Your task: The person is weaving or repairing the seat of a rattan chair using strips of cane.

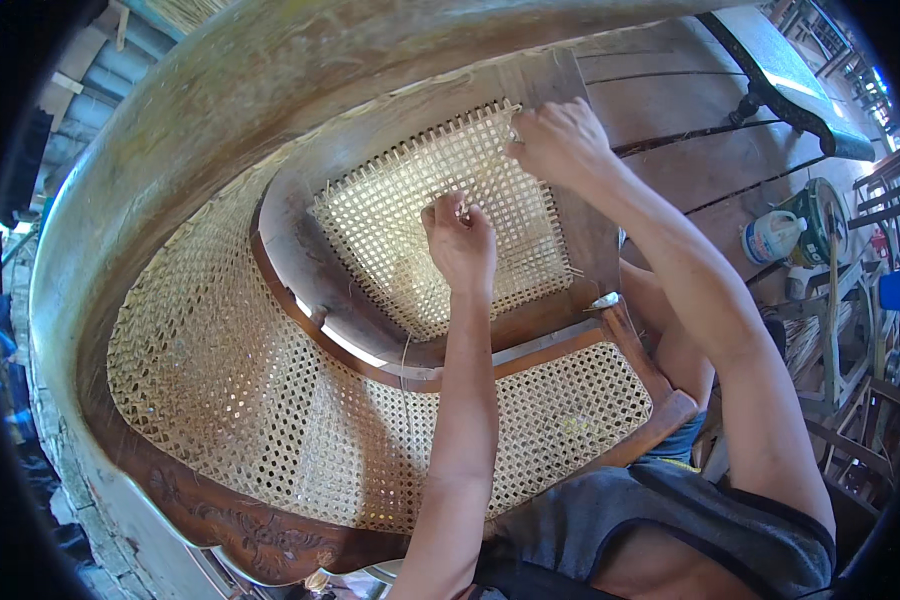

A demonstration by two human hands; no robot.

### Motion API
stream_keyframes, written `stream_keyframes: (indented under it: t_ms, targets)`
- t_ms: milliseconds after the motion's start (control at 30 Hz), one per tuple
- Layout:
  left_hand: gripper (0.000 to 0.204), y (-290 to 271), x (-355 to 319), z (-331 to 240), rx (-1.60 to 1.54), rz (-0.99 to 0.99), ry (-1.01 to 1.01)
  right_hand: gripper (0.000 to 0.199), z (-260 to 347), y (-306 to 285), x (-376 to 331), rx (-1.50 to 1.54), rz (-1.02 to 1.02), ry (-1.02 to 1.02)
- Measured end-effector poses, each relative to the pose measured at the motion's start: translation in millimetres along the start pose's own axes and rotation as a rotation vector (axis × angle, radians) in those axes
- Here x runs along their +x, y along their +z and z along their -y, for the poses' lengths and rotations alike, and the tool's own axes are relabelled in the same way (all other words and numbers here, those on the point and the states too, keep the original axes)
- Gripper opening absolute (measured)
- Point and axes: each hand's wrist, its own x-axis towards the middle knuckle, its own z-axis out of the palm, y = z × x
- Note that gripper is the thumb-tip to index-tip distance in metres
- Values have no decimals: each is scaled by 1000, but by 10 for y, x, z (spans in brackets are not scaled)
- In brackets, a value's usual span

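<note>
A pale woven cane panel (400,220) fills the opening of a brown wooden seat frame (300,262), with strand ends standing up along its far edge. Over the middle of that weave, my left hand (460,245) is closed with its fingers curled together. What it grips, if anything, is too small to make out. My right hand (562,145) is also closed, at the panel's far right corner. Its fingertips are partly hidden, so I cannot tell what is in them. A thin loose strand (406,350) hangs over the frame's near edge.
The curved wooden chair back (170,160) wraps round the left and far side. A finished cane backrest (300,440) lies between me and the seat. At the right are a white jug (773,237), a dark round container (823,215), a bench (785,80) and wooden frames (838,330).
</note>
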Motion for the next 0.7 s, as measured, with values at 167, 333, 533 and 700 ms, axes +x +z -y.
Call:
stream_keyframes:
  t_ms: [167, 333, 533, 700]
  targets:
    - [35, -16, 76, -67, -81, 27, 48, 34, -99, 475, -88, 916, 106, 177]
    - [44, 20, 255, -125, 25, 65, 317, 29, 7, 921, -166, 1265, -6, 49]
    - [24, 57, -71, 143, -111, -77, -93, 30, 209, 781, -95, 822, -73, 175]
    - [11, 64, -111, 91, -126, -53, -63, 28, 152, 895, -28, 536, -334, -129]
